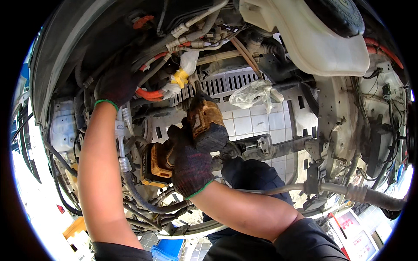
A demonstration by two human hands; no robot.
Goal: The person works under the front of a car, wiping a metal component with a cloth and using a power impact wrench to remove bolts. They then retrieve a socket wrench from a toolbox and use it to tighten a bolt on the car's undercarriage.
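Note:
My left hand (117, 82), in a dark glove with green cuff, reaches into the hoses at upper left; its fingers are hidden in shadow. My right hand (189, 167), gloved alike, grips a worn yellow and black cordless power tool (204, 117) near the middle, its battery at the lower left. The tool's nose points up toward orange cables (150, 93) with white wrapping and yellow tape (179, 78). A crumpled clear plastic bag (254, 93) lies to the right of the tool.
An engine bay surrounds both arms. A white reservoir (313, 50) fills the upper right, above a metal side rail (331, 126). A slotted crossmember (228, 82), hoses and a pipe (287, 189) span the bay. Tiled floor (250, 124) shows through it, with my dark-clothed leg below.

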